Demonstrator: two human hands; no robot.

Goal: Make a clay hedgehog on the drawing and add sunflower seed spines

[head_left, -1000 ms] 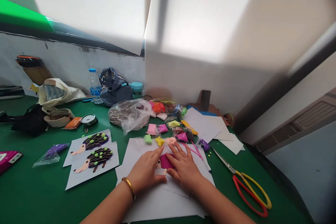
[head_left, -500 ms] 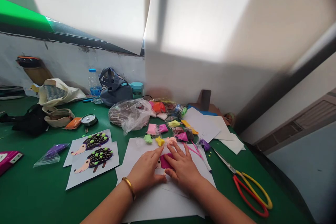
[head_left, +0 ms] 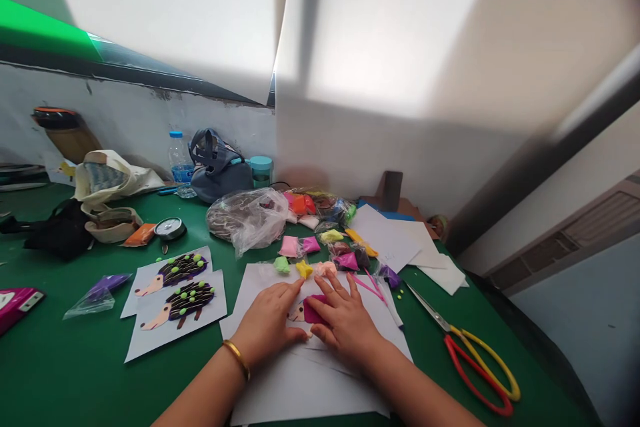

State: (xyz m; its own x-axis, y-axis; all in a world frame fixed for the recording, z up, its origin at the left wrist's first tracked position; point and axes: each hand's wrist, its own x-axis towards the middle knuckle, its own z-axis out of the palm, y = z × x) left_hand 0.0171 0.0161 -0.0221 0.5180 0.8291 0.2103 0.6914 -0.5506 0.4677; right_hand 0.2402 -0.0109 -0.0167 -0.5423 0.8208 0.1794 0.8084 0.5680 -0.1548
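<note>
Before me a magenta clay shape with a pale, eyed face piece at its left lies on white paper. My right hand rests with spread fingers over the magenta clay, covering its right part. To the left, my left hand lies on the paper with fingers extended, beside the face piece; a gold bangle circles that wrist. Just beyond the fingertips sit lumps of green clay, yellow clay and peach clay.
Two cards with clay hedgehogs lie at left, near a purple clay packet. Scissors with red and yellow handles rest at right. Clay packets, a plastic bag and spare paper sheets stand further back.
My left hand has shifted slightly left, uncovering more of the pale face piece. My right hand stays on the magenta clay with little movement.
</note>
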